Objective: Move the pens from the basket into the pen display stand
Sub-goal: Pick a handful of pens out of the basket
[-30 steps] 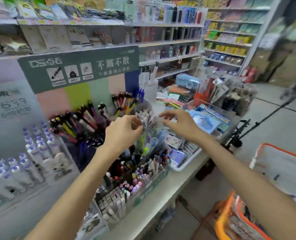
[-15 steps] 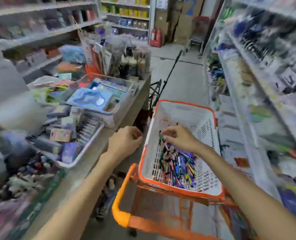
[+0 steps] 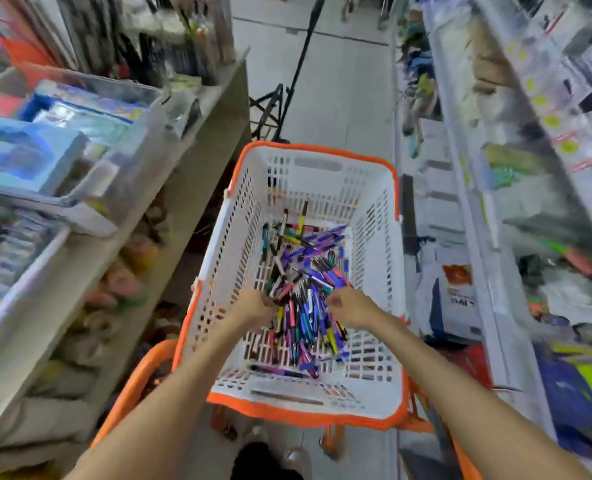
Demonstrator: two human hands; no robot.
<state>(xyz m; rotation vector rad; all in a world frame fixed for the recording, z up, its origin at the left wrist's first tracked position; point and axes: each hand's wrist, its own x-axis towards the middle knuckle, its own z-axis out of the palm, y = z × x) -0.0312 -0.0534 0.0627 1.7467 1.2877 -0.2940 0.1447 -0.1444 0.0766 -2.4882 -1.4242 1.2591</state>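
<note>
Both hands down in white perforated plastic basket with orange rim (image 3: 374,237), on pile of multicoloured pens (image 3: 305,289). Left hand (image 3: 253,308) and right hand (image 3: 351,306) fingers curled into pens; actual hold unclear, too blurred. Display stand out of view.

Motion blur smears the shelves (image 3: 516,140) right of the basket (image 3: 374,216) and the bins (image 3: 79,140) to its left, so their goods cannot be told; inside the basket, the fingertips of the left hand (image 3: 253,308) and right hand (image 3: 351,306) sink among the pens (image 3: 305,282), grip unclear.
</note>
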